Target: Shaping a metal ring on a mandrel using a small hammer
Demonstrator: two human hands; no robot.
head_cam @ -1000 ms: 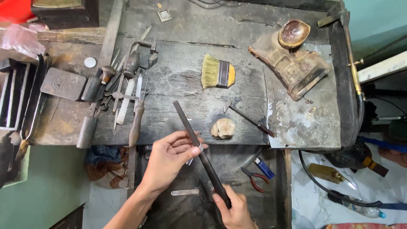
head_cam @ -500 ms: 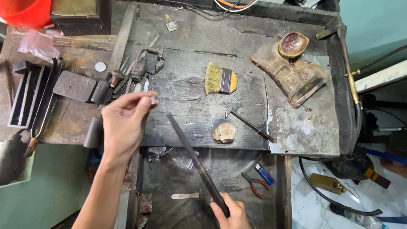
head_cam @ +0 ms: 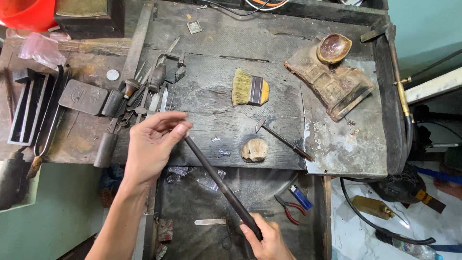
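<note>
My right hand (head_cam: 269,239) at the bottom edge grips the lower end of a long dark metal file (head_cam: 219,185), which slants up and left over the workbench's front edge. My left hand (head_cam: 153,144) hovers at the file's upper tip, thumb and forefinger pinched together right against it; whether something small sits between them is too small to tell. A cluster of hand tools (head_cam: 144,94) lies just beyond the left hand.
On the dark worn workbench (head_cam: 216,110) lie a short yellow-bristled brush (head_cam: 249,88), a small hammer (head_cam: 284,139), a pale lump (head_cam: 254,149) and a brown block with a bowl (head_cam: 332,77). Red-handled pliers (head_cam: 290,208) and a blue lighter (head_cam: 301,196) sit in the lower tray.
My left hand went from the file's middle up toward the tool cluster, then came back down to the file's upper tip. The right hand kept its grip; the file shifted slightly.
</note>
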